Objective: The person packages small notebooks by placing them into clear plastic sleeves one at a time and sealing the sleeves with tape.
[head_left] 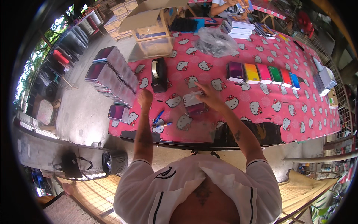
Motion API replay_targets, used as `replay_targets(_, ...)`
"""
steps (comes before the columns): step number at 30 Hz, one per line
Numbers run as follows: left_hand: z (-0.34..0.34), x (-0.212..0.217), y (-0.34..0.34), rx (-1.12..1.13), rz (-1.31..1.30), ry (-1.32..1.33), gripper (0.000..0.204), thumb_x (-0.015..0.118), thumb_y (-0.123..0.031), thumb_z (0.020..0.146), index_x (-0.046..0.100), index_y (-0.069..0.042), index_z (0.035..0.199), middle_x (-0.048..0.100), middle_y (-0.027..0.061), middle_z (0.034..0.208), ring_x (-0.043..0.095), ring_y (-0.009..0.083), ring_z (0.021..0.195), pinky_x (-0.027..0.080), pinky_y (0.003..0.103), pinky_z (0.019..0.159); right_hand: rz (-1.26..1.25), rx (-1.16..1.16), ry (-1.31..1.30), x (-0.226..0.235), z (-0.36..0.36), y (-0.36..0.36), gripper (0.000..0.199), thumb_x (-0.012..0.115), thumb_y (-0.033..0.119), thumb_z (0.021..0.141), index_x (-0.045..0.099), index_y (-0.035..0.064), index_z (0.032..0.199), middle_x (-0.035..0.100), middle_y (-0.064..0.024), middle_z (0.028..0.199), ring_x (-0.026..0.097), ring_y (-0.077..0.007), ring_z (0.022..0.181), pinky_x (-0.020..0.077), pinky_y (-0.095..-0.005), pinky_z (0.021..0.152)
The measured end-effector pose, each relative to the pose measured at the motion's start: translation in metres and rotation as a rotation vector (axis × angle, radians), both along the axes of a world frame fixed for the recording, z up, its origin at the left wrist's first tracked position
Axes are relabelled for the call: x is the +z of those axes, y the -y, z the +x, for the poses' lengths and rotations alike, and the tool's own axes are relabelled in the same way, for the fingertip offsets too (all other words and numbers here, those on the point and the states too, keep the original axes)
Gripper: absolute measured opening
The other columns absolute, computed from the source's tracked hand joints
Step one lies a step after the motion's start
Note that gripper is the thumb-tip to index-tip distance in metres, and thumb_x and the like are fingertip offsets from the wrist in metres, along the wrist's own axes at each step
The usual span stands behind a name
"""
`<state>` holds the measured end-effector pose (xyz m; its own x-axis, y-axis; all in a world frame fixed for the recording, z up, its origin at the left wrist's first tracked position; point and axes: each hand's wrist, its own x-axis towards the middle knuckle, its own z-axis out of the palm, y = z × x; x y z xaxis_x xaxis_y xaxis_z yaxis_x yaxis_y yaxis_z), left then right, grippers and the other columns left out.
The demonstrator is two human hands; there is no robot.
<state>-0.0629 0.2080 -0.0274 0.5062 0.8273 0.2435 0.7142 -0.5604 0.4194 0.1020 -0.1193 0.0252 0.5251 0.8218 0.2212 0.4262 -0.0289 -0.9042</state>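
Observation:
My left hand is closed beside the black tape dispenser; whatever is in its fingers, if anything, is too small to make out. My right hand has its index finger stretched out and hovers over or touches the far edge of a small spiral notebook. White shows on the notebook's upper part and purple on its lower part. A clear plastic sheet or bag seems to lie around it, toward the table's near edge. Two blue pens rest between my forearms.
Tall stacks of spiral notebooks stand on the left, with a smaller purple stack nearer. A row of colourful notebook piles sits on the right. Crumpled plastic, an open carton and another person's hands are across the table.

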Motion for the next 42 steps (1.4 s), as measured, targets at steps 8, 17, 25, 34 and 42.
replay_targets(8,0.096,0.166,0.133,-1.354,-0.129,-0.304,0.034,0.075,-0.035,0.083,0.070,-0.002,0.089,0.070,0.0080,0.073,0.068,0.0171,0.070,0.052,0.035,0.066,-0.001,-0.049,-0.122,-0.019,0.017,0.007,0.064,0.070,0.014,0.089,0.044,0.0173,0.147,0.044,-0.0096,0.124,0.051,-0.0196,0.111,0.0452,-0.0328,0.095)
replay_targets(17,0.100,0.033,0.080,-0.901,-1.254,-0.345,0.048,0.074,-0.050,0.084,0.064,-0.006,0.102,0.066,0.0030,0.091,0.066,0.0160,0.084,0.053,0.035,0.069,0.109,-0.002,-0.550,0.009,-0.010,-0.001,0.069,0.071,0.001,0.086,0.043,0.0115,0.147,0.049,-0.0063,0.121,0.053,-0.0159,0.105,0.0485,-0.0295,0.088)
replay_targets(25,0.045,0.107,0.209,-0.949,0.618,0.022,0.067,0.081,-0.041,0.071,0.056,-0.001,0.118,0.060,0.0176,0.105,0.060,0.0343,0.099,0.050,0.047,0.085,0.646,-0.511,-1.050,-0.051,-0.034,0.013,0.027,0.065,0.021,0.095,0.057,0.0107,0.119,0.055,-0.0002,0.095,0.053,-0.0112,0.076,0.0485,-0.0250,0.061)
replay_targets(34,0.038,0.084,0.186,-0.728,-0.161,0.176,0.075,0.086,-0.037,0.070,0.049,0.000,0.124,0.059,0.0182,0.105,0.057,0.0322,0.109,0.048,0.045,0.090,0.607,0.146,-1.768,-0.060,-0.106,0.014,0.049,0.068,0.031,0.092,0.052,0.0050,0.131,0.062,-0.0093,0.124,0.060,-0.0223,0.115,0.0535,-0.0430,0.089)
replay_targets(42,-0.026,0.013,0.188,-0.760,-0.631,0.735,0.061,0.076,-0.020,0.086,0.045,0.003,0.133,0.061,0.0122,0.117,0.061,0.0208,0.105,0.049,0.033,0.090,0.214,-0.042,-0.120,-0.030,-0.036,0.040,0.070,0.078,0.032,0.086,0.045,0.0064,0.141,0.059,-0.0046,0.127,0.058,-0.0190,0.112,0.0464,-0.0344,0.098)
